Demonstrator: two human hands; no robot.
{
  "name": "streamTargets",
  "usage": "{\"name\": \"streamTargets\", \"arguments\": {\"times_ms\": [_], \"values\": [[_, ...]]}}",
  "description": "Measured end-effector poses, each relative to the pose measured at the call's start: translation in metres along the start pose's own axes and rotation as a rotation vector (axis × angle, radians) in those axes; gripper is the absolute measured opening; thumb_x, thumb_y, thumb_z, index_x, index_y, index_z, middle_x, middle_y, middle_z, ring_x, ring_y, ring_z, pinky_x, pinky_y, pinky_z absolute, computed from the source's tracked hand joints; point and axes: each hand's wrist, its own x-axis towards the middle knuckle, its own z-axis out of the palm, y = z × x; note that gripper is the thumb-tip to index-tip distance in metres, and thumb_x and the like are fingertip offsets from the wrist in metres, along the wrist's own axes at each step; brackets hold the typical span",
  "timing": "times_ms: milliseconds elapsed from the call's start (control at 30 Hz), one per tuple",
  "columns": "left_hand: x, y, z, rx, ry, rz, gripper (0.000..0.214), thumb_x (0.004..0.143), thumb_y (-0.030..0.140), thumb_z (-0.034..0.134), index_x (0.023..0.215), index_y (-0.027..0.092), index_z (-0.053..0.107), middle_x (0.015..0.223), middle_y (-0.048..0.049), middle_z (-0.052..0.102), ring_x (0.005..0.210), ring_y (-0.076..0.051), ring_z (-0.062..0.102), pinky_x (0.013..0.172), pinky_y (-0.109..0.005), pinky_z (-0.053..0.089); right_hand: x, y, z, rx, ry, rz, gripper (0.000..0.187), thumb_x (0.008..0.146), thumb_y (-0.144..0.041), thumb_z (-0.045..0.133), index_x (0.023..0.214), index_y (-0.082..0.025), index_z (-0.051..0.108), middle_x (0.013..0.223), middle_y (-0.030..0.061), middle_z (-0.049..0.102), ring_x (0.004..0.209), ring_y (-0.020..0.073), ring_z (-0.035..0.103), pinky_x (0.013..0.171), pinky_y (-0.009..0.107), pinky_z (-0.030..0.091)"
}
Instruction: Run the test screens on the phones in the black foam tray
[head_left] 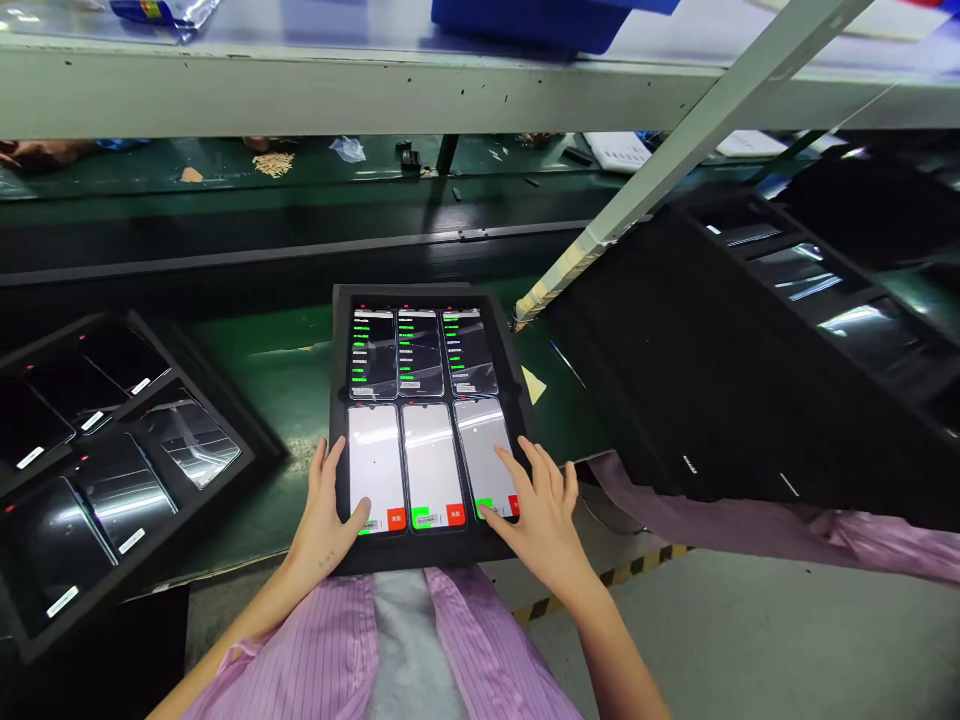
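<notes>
While we grip the black tray (339,420) edge with our left hand (328,515), our spread right hand (541,515) presses the near-right phone (486,455).

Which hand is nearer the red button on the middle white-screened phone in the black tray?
Right. The right hand lies one phone over from the red button; the left hand grips the tray's far-left edge.
</notes>
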Motion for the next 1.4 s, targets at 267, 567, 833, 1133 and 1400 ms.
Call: {"name": "streamTargets", "arguments": {"times_ms": [267, 567, 833, 1133, 1400], "values": [[0.0, -0.004, 0.004, -0.047, 0.038, 0.01, 0.064, 0.082, 0.026, 0.049, 0.139, 0.025, 0.02, 0.148, -0.0134, 0.015, 0.138, -0.029, 0.012, 0.108, -0.055, 0.018, 0.006, -0.006, -0.001, 0.036, 0.013, -0.008, 0.059, 0.078, -0.029, 0.042, 0.135, -0.026, 0.026, 0.139, 0.0126, 0.032, 0.129, 0.0319, 0.029, 0.103, 0.059, 0.016], [0.003, -0.004, 0.004, -0.083, 0.039, 0.002, 0.062, 0.082, 0.028, 0.047, 0.139, 0.021, 0.022, 0.146, -0.0139, 0.022, 0.137, -0.028, 0.017, 0.109, -0.052, 0.017, 0.008, -0.005, -0.001, 0.061, -0.018, -0.019, 0.059, 0.077, -0.029, 0.047, 0.133, -0.026, 0.03, 0.141, 0.0122, 0.028, 0.13, 0.032, 0.026, 0.103, 0.058, 0.018], [0.005, -0.008, 0.007, -0.169, 0.074, 0.005, 0.063, 0.083, 0.028, 0.047, 0.14, 0.023, 0.02, 0.146, -0.0102, 0.026, 0.136, -0.026, 0.021, 0.11, -0.048, 0.02, 0.025, -0.055, 0.005, 0.126, -0.162, -0.234, 0.074, 0.072, -0.041, 0.06, 0.137, -0.026, 0.029, 0.146, 0.0122, 0.023, 0.135, 0.0322, 0.018, 0.106, 0.057, 0.016], [0.048, -0.004, -0.023, 0.055, 0.097, 0.126, 0.039, 0.09, 0.039, 0.034, 0.119, 0.024, 0.054, 0.136, -0.0096, 0.037, 0.125, -0.024, 0.041, 0.102, -0.044, 0.036, 0.065, -0.028, 0.0, 0.144, -0.149, -0.312, 0.048, 0.084, -0.039, 0.046, 0.131, -0.029, 0.04, 0.144, 0.0111, 0.028, 0.134, 0.0295, 0.022, 0.105, 0.057, 0.019], [0.151, 0.026, -0.041, 0.53, -0.018, 0.337, 0.039, 0.09, 0.034, 0.032, 0.092, 0.029, 0.071, 0.142, -0.0023, 0.037, 0.135, -0.03, 0.019, 0.108, -0.056, 0.009, 0.151, -0.007, 0.002, 0.125, -0.113, -0.333, 0.038, 0.088, -0.02, 0.031, 0.102, -0.031, 0.064, 0.134, 0.0055, 0.042, 0.13, 0.0253, 0.03, 0.106, 0.056, 0.017]]}}
